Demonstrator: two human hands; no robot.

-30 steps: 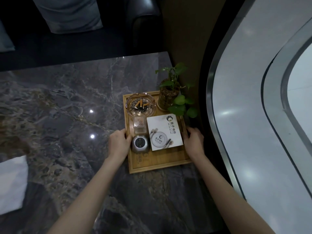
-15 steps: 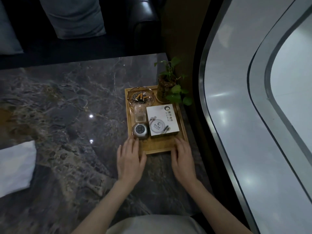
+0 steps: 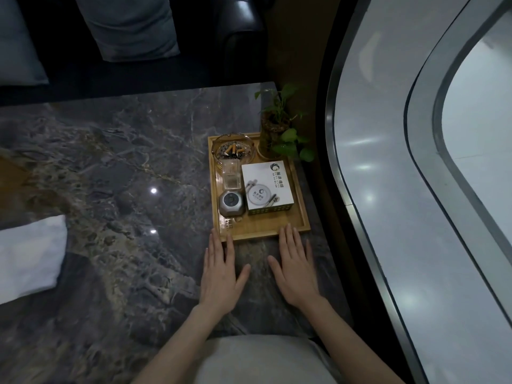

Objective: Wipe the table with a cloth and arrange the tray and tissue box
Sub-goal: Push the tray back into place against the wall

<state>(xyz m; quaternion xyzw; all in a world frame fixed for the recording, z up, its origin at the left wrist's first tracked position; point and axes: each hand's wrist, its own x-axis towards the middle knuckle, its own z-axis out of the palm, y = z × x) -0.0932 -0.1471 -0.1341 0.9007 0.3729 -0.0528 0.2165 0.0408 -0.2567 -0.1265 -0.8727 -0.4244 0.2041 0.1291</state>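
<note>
Both hands lie flat on the dark marble table (image 3: 110, 162), palms down and fingers spread, gripping nothing. The left hand (image 3: 220, 268) has its fingertips touching the near left corner of the wooden tray (image 3: 260, 231), and the right hand (image 3: 295, 268) reaches the tray's near edge further to the right; whether those fingertips press the rim or only rest against it is hard to tell from here. The tray sits at the table's right edge. On it, nearest, stand a small grey round gadget (image 3: 230, 200) and, just beside it to the right, the white tissue box (image 3: 266, 187). Behind the gadget is a clear little holder (image 3: 231, 174), then a glass ashtray (image 3: 232, 151) with cigarette butts, and a small potted plant (image 3: 279, 126) in the far right corner. Well off to the left, a folded white cloth (image 3: 29, 256) lies on the table.
</note>
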